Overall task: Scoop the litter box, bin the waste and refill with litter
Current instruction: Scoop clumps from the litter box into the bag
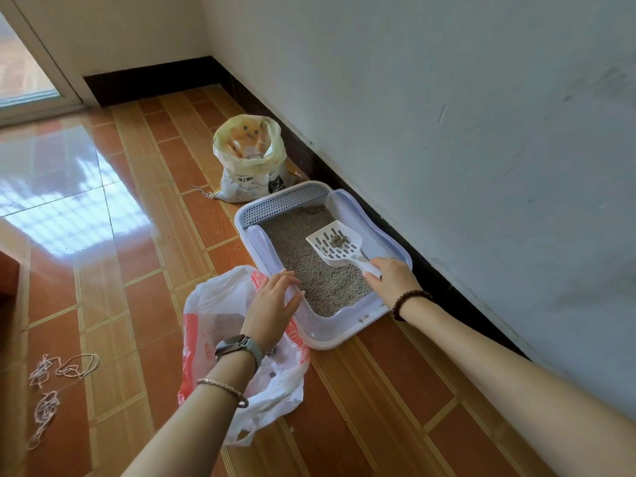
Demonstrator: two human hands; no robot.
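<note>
Gripping the scoop [335, 243] by its handle, your right hand [392, 277] holds a clump [339, 240] level over the box [344, 333]; your left hand [273, 302], fingers [288, 276] straight, steadies its near rim beside the open bag [213, 315].

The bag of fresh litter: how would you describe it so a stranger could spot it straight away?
Follow the dark skirting board along the right-hand wall to the lilac litter box; just past its grated far end stands the bag of litter. Unlike the crumpled white-and-red plastic bag lying by the box's near corner, it stands upright, open-topped, with an orange cartoon animal printed on it.
</note>
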